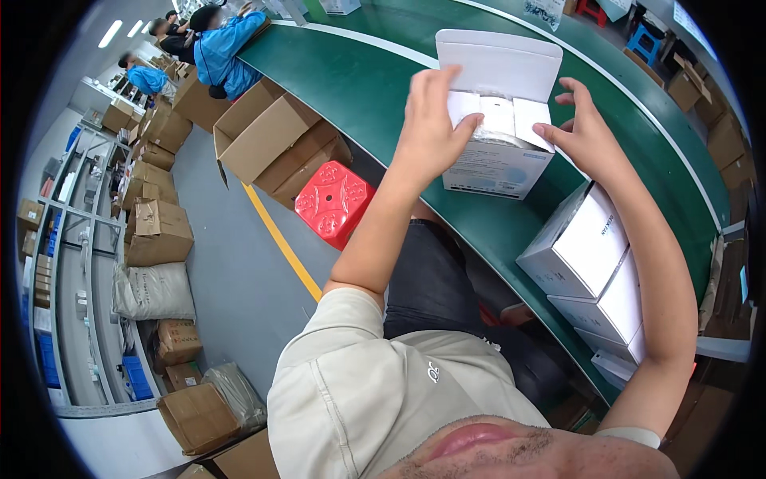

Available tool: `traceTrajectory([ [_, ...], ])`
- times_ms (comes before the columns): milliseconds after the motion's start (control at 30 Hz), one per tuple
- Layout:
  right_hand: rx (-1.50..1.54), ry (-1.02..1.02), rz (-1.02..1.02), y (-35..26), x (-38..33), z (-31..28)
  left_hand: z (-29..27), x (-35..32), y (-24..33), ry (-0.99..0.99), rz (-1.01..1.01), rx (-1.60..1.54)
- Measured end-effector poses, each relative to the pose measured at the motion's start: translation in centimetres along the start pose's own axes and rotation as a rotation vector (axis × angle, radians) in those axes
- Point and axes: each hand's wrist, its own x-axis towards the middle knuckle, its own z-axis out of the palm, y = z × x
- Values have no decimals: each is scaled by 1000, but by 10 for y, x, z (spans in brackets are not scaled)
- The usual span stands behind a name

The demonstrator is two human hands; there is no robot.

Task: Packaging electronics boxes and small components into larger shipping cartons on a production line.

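Cartons of brown cardboard crowd the floor at the far left, beside grey shelving, and a larger open carton stands near a red plastic stool by a yellow floor line. Farther back, people in blue jackets work along the same green counter.

The left hand is closed loosely round the left side of a white box, thumb on the front wall and fingers curled over the top edge, pressing at the contents. The box is held just above the counter, tilted toward the person, its lid flap standing fully open. Inside shows something white wrapped in clear film, sitting nearly level with the rim. The right hand holds the right side, thumb against the side flap and fingers spread and lifted behind it.

By my judgement the filling is almost done: the contents look seated, while the side flaps and lid are not yet folded shut. To the right, a stack of closed white boxes rests on the counter's near edge, which suggests several are already finished. The box in hand is clean and square, with pale blue print on its front.
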Motion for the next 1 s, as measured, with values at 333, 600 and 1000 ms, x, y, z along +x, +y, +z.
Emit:
traceTrajectory([
  [333,-228,-174,-505,12,-10,-14,-14,-15,-33,-128,32,-170],
  [600,-484,-96,-596,5,-9,4,-20,-11,-26,-260,266,7],
  [1000,-724,-124,-551,-4,-24,4,-33,-11,-27,-402,249,25],
])
